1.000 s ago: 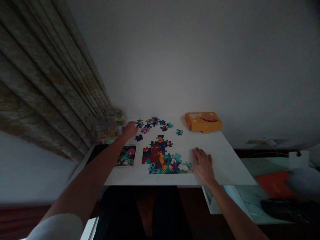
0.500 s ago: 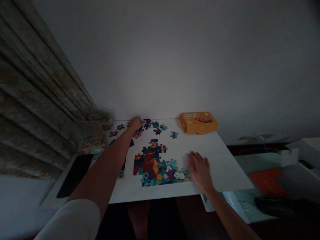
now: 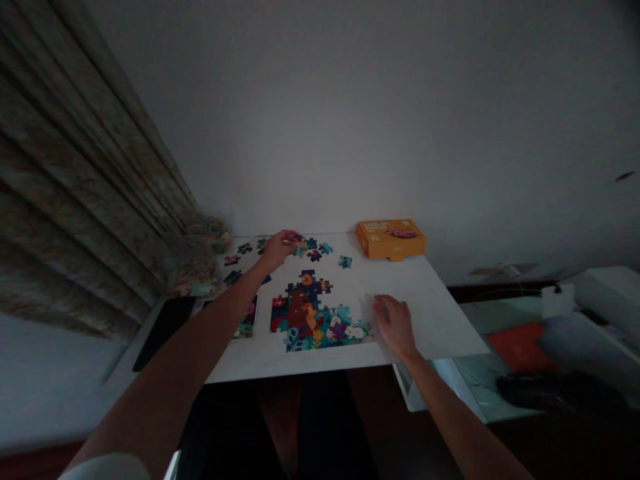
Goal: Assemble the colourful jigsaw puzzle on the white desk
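My left hand [image 3: 279,249] reaches over the loose puzzle pieces at the back of the table, its fingers bent and closed on what looks like a small yellow-green puzzle piece [image 3: 301,249]. Close by lie a dark puzzle piece [image 3: 315,255] and a teal one [image 3: 326,248]. The partly joined jigsaw puzzle [image 3: 313,315], with a bear, a fox and white rabbits, lies in front of me. Just right of it, my right hand [image 3: 395,325] hovers low over the table, slightly blurred, fingers loosely curled and apart, with nothing visible in them.
An orange puzzle box [image 3: 393,241] stands at the back right against the wall. Left of the jigsaw lies a picture sheet [image 3: 247,327], partly behind my left forearm. A black tablet-like slab [image 3: 163,330] and clear bags [image 3: 195,270] are at the left, beside the curtain [image 3: 95,167].
My left hand has shifted right across the loose pieces, uncovering some on its left. My right hand, flat on the table before, now has its fingers curled and lifted. The view has shifted slightly.
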The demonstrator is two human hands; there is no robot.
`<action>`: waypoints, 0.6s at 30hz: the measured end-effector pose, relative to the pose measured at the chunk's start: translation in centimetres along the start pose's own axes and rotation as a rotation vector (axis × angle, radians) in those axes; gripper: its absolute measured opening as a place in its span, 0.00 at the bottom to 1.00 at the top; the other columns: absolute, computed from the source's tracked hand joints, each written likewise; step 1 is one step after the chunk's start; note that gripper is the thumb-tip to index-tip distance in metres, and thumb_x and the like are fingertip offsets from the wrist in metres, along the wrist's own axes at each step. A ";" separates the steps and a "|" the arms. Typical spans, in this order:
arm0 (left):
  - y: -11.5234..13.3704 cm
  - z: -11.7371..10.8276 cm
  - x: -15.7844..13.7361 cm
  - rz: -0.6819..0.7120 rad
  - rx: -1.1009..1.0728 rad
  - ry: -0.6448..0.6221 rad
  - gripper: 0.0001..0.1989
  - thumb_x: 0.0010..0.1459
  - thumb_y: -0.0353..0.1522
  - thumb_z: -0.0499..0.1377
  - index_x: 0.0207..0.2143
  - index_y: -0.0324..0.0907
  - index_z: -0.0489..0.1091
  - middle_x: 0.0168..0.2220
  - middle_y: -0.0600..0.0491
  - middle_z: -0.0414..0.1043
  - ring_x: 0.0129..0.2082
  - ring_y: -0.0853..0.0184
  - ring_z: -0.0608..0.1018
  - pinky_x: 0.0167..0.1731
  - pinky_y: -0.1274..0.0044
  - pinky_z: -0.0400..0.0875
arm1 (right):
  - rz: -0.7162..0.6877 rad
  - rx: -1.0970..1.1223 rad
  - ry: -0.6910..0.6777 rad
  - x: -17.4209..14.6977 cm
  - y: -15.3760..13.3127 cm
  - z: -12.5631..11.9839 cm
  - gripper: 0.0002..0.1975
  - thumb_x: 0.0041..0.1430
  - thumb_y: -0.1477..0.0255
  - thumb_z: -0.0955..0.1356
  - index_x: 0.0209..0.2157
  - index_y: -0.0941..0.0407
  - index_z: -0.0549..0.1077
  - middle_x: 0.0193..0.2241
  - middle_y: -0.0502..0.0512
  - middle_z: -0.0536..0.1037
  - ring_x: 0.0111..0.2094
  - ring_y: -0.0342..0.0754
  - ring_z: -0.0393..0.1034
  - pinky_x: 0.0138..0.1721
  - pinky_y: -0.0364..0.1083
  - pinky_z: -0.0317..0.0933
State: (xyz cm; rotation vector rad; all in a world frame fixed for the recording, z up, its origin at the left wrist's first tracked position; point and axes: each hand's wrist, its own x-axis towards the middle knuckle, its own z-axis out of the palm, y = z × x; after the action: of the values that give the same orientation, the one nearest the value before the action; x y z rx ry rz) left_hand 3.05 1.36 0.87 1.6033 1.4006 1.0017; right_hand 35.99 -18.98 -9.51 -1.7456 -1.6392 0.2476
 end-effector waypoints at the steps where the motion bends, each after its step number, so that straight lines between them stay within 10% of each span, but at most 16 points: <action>1: 0.6 1.3 -1.9 0.058 -0.016 -0.091 0.19 0.52 0.25 0.64 0.48 0.40 0.75 0.42 0.51 0.78 0.35 0.68 0.80 0.38 0.76 0.76 | 0.019 0.068 0.018 0.1 0.0 -0.2 0.22 0.70 0.54 0.60 0.47 0.53 0.77 0.49 0.63 0.81 0.54 0.60 0.73 0.64 0.67 0.52; 8: 3.2 9.5 -15.1 0.309 0.058 -0.489 0.15 0.63 0.28 0.58 0.51 0.45 0.76 0.44 0.52 0.82 0.40 0.67 0.81 0.44 0.76 0.76 | 0.165 0.571 -0.060 -1.9 -2.6 -2.6 0.24 0.60 0.47 0.69 0.42 0.54 0.77 0.36 0.58 0.82 0.37 0.54 0.77 0.40 0.50 0.71; 18: 4.2 13.0 -20.0 0.437 0.110 -0.453 0.18 0.65 0.25 0.58 0.55 0.45 0.72 0.49 0.51 0.80 0.43 0.67 0.82 0.47 0.75 0.76 | 0.075 0.613 -0.235 -5.2 -5.5 -3.5 0.20 0.62 0.55 0.70 0.49 0.53 0.75 0.33 0.53 0.81 0.33 0.49 0.76 0.34 0.46 0.67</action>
State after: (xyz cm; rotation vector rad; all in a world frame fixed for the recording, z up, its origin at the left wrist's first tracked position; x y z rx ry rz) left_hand 14.85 -19.60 -1.84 2.1148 0.8271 0.7338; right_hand 32.78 -25.43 -5.33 -1.3359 -1.4452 0.9167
